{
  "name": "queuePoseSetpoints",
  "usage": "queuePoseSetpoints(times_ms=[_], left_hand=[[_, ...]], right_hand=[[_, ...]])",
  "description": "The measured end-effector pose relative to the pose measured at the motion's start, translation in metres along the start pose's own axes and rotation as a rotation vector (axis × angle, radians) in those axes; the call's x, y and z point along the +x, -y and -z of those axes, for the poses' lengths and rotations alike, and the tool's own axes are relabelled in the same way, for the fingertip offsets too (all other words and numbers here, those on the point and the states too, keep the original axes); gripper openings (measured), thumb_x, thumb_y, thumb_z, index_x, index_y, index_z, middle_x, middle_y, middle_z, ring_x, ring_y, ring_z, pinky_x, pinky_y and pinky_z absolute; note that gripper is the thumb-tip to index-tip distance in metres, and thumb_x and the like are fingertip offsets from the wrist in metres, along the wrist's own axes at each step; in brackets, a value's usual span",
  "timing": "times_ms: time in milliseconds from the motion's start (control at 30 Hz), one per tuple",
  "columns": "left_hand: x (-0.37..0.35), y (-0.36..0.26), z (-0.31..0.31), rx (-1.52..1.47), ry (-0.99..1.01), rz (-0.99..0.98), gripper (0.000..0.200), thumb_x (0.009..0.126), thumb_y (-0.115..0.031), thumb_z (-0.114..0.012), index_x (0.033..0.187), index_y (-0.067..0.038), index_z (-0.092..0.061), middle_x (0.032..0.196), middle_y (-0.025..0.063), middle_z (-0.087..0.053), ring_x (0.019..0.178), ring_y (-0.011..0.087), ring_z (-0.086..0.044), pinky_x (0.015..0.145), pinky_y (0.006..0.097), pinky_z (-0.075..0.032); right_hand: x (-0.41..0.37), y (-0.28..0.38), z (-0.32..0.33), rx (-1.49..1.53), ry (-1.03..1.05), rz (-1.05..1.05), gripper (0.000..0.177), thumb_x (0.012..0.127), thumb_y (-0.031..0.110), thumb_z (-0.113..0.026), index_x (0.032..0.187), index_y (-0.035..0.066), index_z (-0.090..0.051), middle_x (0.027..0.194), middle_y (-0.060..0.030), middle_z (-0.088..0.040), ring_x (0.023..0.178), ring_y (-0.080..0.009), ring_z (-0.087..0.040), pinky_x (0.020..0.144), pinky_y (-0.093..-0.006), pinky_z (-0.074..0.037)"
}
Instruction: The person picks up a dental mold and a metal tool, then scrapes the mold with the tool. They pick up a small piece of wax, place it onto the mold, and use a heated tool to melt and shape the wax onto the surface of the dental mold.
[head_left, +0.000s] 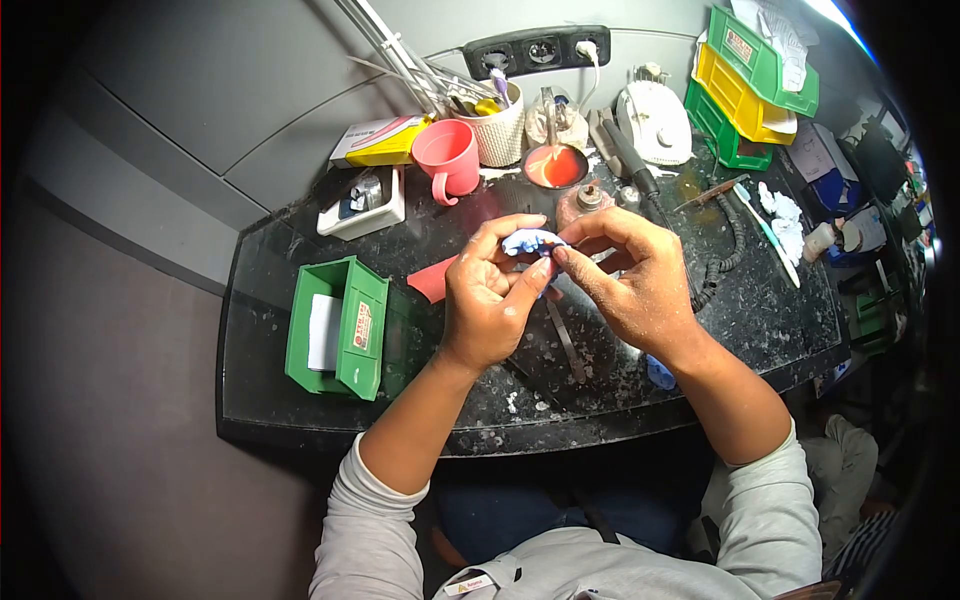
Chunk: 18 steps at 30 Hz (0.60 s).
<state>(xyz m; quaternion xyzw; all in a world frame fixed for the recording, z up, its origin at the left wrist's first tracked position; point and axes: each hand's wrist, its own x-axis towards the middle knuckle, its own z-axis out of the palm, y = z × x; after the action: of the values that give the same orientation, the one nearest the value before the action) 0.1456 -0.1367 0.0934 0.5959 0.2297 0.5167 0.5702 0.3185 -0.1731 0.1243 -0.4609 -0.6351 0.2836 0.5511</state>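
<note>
My left hand [490, 300] and my right hand [625, 275] meet above the middle of a dark speckled worktop [760, 310]. Together they pinch a small blue and white moulded piece [530, 240] between thumbs and fingertips. Most of the piece is hidden by my fingers. A red flat sheet [432, 280] lies just left of my left hand. Under my hands a thin metal tool [566, 340] rests on the worktop. A small blue lump [660, 372] sits by my right forearm.
A green bin [345, 325] stands at the left. Behind are a pink mug [448, 155], a white cup of tools [500, 125], a bowl of orange wax [555, 167], a small burner [585, 197] and stacked green and yellow bins [745, 85]. A coiled cable [722, 265] lies right.
</note>
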Motion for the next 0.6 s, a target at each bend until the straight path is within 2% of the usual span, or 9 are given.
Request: queuePoseSetpoints(times_ms=[33, 267, 333, 600], left_hand=[[0.0001, -0.0002, -0.0002, -0.001, -0.009, -0.001, 0.036, 0.094, 0.006, -0.062, 0.129, 0.006, -0.052, 0.112, 0.0138, -0.066, 0.1, 0.0174, -0.068, 0.079, 0.0329, -0.063], [0.0007, -0.0019, -0.0006, -0.002, -0.013, 0.014, 0.036, 0.094, 0.005, -0.063, 0.129, 0.005, -0.053, 0.111, 0.0133, -0.066, 0.099, 0.0173, -0.068, 0.079, 0.0329, -0.064], [0.0003, -0.0017, 0.0004, 0.003, 0.016, 0.011, 0.038, 0.095, 0.008, -0.06, 0.131, 0.004, -0.052, 0.114, 0.011, -0.063, 0.102, 0.015, -0.066, 0.078, 0.0286, -0.063], [0.0008, -0.0019, 0.0009, -0.002, 0.014, 0.022, 0.037, 0.095, 0.008, -0.06, 0.131, 0.003, -0.053, 0.114, 0.0105, -0.063, 0.102, 0.0144, -0.066, 0.079, 0.028, -0.063]], right_hand=[[0.0, -0.0002, 0.0, 0.0, 0.0, 0.0, 0.014, 0.087, -0.001, -0.074, 0.098, -0.007, -0.069, 0.093, -0.0133, -0.071, 0.082, -0.0174, -0.074, 0.067, -0.0284, -0.063], [0.0002, -0.0018, -0.0005, -0.005, -0.006, 0.001, 0.014, 0.087, 0.0, -0.075, 0.098, -0.006, -0.07, 0.093, -0.0133, -0.072, 0.081, -0.017, -0.074, 0.067, -0.0282, -0.063], [0.0001, -0.0028, -0.0003, 0.003, -0.005, -0.005, 0.014, 0.086, 0.0, -0.075, 0.098, -0.006, -0.07, 0.093, -0.0133, -0.072, 0.081, -0.0169, -0.074, 0.067, -0.0281, -0.063], [0.0003, -0.0009, -0.001, 0.017, -0.007, -0.014, 0.013, 0.086, -0.001, -0.074, 0.098, -0.006, -0.071, 0.093, -0.0126, -0.072, 0.081, -0.0162, -0.073, 0.066, -0.0275, -0.063]])
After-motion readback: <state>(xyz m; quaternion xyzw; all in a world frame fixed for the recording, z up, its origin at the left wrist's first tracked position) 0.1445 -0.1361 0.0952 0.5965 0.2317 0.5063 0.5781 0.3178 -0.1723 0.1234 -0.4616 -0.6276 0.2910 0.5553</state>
